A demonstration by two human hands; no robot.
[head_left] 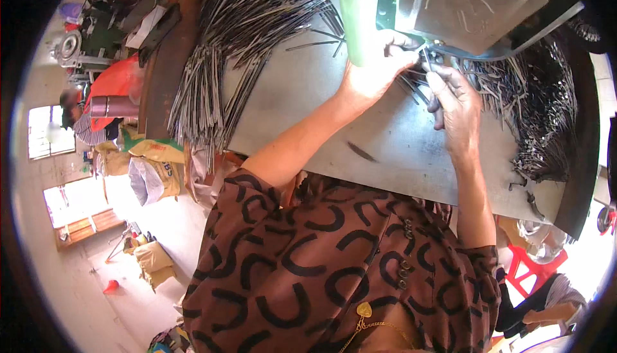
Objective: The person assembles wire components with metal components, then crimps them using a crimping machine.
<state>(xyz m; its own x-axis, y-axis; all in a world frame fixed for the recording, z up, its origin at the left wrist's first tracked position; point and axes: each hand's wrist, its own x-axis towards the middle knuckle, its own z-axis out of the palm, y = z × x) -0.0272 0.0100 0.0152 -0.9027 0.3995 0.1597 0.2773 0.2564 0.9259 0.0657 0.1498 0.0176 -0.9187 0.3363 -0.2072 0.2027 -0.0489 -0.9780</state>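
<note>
My left hand (376,67) reaches to the machine (472,6), a grey metal housing with a lit front edge. Thumb and fingers are pinched together at the bright working point; glare hides what they hold. Close on its right, my right hand (457,99) is closed, thumb and forefinger gripping a thin metal strip (429,59) that points up under the housing. Both hands nearly meet there. A pale green upright part (357,19) stands just behind my left hand, washed out by the light.
Long thin dark metal strips (257,16) lie heaped at the far left of the metal tabletop (302,115), with more strips (202,89) nearer me. Shorter, bent pieces (543,102) pile up at the right. A raised brown edge (170,51) borders the left side. Sacks (154,173) stand beyond it.
</note>
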